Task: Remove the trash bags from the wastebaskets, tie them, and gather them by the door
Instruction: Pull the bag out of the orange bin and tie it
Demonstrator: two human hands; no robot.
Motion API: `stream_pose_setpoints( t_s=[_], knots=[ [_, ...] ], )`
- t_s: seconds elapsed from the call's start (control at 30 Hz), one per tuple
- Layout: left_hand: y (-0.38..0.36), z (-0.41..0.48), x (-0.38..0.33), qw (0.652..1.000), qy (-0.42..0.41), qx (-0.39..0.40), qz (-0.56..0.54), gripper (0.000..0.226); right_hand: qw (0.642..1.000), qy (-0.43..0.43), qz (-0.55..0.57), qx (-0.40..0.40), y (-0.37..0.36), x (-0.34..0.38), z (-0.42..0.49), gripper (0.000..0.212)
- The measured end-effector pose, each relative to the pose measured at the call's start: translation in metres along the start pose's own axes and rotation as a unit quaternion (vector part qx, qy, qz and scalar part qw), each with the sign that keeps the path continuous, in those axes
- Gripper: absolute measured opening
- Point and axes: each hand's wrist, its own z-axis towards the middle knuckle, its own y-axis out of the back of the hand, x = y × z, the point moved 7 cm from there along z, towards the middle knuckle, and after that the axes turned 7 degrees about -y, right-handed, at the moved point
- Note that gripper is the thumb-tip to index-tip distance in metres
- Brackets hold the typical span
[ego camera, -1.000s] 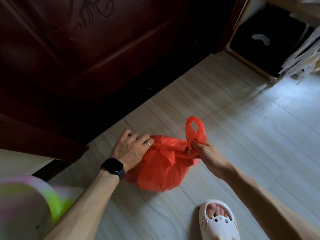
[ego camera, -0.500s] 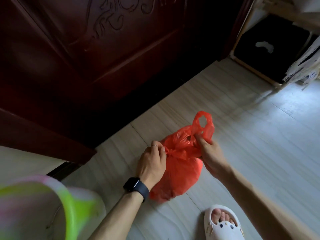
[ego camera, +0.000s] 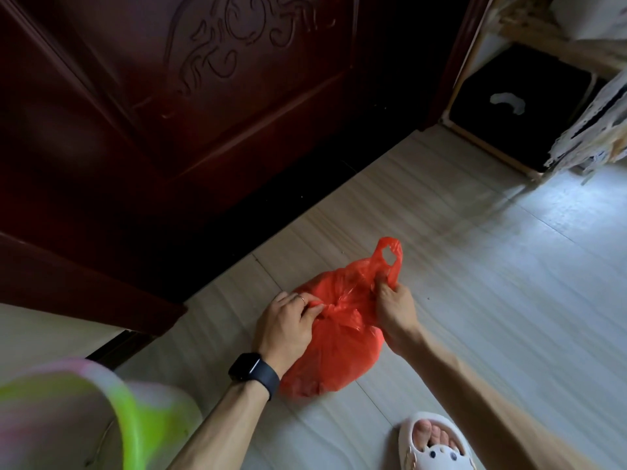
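Note:
A red plastic trash bag [ego camera: 334, 354] lies full on the pale floor a short way in front of the dark red door [ego camera: 203, 106]. My left hand [ego camera: 286, 325], with a ring and a black watch on the wrist, pinches the bag's twisted plastic at the knot on its left side. My right hand [ego camera: 395, 308] grips the base of the bag's right handle loop, which stands up above my fingers. The knot sits between both hands.
A black storage box [ego camera: 529, 100] in a light wooden frame stands at the far right beside the door. My foot in a white slipper [ego camera: 434, 446] is at the bottom edge. A blurred green and pink garment fills the lower left corner.
My left hand went from resting on the bag's left side to pinching the plastic at the knot. My right hand has kept its grip on the handle loop. The camera has shifted.

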Motion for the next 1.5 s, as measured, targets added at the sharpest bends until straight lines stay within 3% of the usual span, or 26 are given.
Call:
stream_pose_setpoints(
  t_s=[0.2, 0.27, 0.37, 0.43, 0.53, 0.67, 0.77, 1.07, 1.13, 1.3, 1.37, 1.5],
  knots=[
    [0.0, -0.005, -0.016, 0.962, -0.204, -0.077, 0.165, 0.015, 0.999, 0.029, -0.032, -0.03, 0.007, 0.003, 0.001, 0.052],
    [0.003, -0.003, -0.015, 0.949, -0.22, -0.078, 0.211, 0.018, 0.994, 0.071, -0.077, -0.033, 0.008, 0.01, -0.002, 0.053],
    [0.005, -0.002, -0.003, 0.965, -0.111, -0.05, 0.232, 0.015, 0.972, 0.151, -0.18, 0.0, -0.005, 0.029, -0.019, 0.046],
    [0.007, -0.005, -0.004, 0.979, -0.036, -0.059, 0.189, 0.025, 0.963, 0.176, -0.206, 0.016, -0.011, 0.04, -0.03, 0.046],
    [0.001, -0.009, -0.029, 0.994, -0.034, -0.053, 0.095, 0.055, 0.97, 0.177, -0.166, -0.004, -0.002, 0.055, -0.038, 0.033],
    [-0.049, -0.016, -0.033, 0.98, -0.05, 0.104, 0.162, 0.08, 0.97, 0.212, -0.116, -0.026, 0.012, 0.074, -0.034, 0.031],
    [-0.07, -0.019, -0.018, 0.974, -0.035, 0.144, 0.169, 0.076, 0.983, 0.173, -0.065, 0.002, 0.017, 0.073, -0.02, 0.036],
    [-0.092, -0.02, 0.005, 0.971, -0.031, 0.132, 0.196, 0.075, 0.995, 0.005, 0.043, 0.095, -0.004, 0.074, 0.019, 0.025],
    [-0.095, -0.023, 0.003, 0.966, -0.029, 0.159, 0.201, 0.073, 0.995, 0.002, 0.021, 0.097, -0.01, 0.072, 0.005, 0.018],
    [-0.052, -0.017, -0.022, 0.946, 0.021, 0.26, 0.191, 0.064, 0.977, 0.076, -0.151, 0.128, -0.013, 0.115, -0.068, 0.023],
    [-0.022, -0.021, -0.041, 0.93, 0.063, 0.317, 0.177, 0.059, 0.966, 0.059, -0.208, 0.145, -0.01, 0.134, -0.103, 0.027],
    [0.064, -0.025, -0.095, 0.915, 0.138, 0.344, 0.16, 0.056, 0.943, 0.008, -0.28, 0.179, 0.008, 0.182, -0.177, 0.026]
  ],
)
